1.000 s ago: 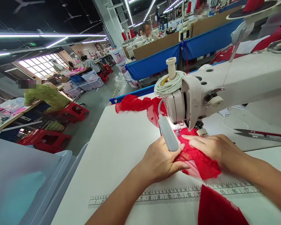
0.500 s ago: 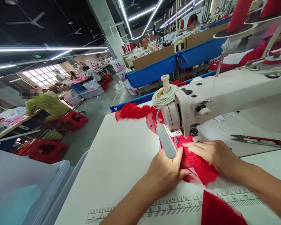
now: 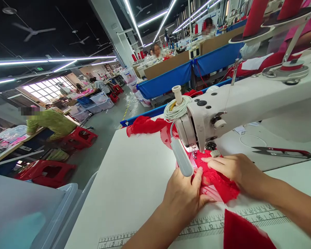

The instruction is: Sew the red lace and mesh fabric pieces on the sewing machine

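Red lace fabric [image 3: 217, 183] lies under the needle of a white sewing machine [image 3: 238, 107] on a white table [image 3: 134, 180]. My left hand [image 3: 182, 199] lies flat on the fabric's left edge, fingers stretched out, just below the machine's small lamp [image 3: 181, 157]. My right hand [image 3: 235, 171] presses flat on the lace to the right of the needle, fingers pointing left. More of the red fabric [image 3: 147, 125] trails out behind the machine.
Red-handled thread snips [image 3: 282, 151] rest on the table to the right. A printed ruler [image 3: 197, 228] runs along the table's near edge, with another red piece [image 3: 243, 233] over it. A clear bin [image 3: 28, 214] stands at left. Other people work at distant tables.
Both hands have stayed pressed on the lace; the left hand slid slightly down and its fingers spread flatter. The view tilted up a little.
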`<move>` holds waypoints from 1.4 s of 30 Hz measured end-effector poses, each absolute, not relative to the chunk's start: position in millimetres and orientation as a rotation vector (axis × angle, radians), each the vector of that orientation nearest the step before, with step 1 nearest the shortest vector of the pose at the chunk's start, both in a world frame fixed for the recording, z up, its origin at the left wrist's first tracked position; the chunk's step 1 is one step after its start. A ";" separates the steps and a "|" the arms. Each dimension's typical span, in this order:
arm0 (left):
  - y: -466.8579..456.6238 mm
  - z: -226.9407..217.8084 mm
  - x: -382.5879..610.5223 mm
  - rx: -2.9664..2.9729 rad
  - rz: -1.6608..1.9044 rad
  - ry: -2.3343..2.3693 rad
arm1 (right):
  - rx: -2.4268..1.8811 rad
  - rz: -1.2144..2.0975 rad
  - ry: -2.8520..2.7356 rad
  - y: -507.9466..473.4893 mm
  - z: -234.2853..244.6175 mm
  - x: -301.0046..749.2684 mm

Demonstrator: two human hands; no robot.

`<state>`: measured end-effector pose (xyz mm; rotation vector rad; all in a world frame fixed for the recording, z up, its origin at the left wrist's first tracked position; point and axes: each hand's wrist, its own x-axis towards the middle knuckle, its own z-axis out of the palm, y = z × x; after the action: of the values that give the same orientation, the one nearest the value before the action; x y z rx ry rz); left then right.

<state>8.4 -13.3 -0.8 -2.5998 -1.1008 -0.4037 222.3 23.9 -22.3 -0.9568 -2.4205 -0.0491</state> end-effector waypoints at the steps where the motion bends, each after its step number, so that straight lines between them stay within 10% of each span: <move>1: -13.2 -1.2 8.6 -2.604 -0.401 -1.098 | -0.960 -0.039 -2.425 23.7 -21.5 222.5; 42: -10.6 3.6 13.4 -2.552 -0.506 -0.850 | -0.859 0.012 -2.468 25.6 -22.6 228.8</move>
<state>13.4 -10.6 3.6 -2.5517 -0.8504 -0.5057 228.8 25.6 -22.6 -0.8595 -2.4676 0.0121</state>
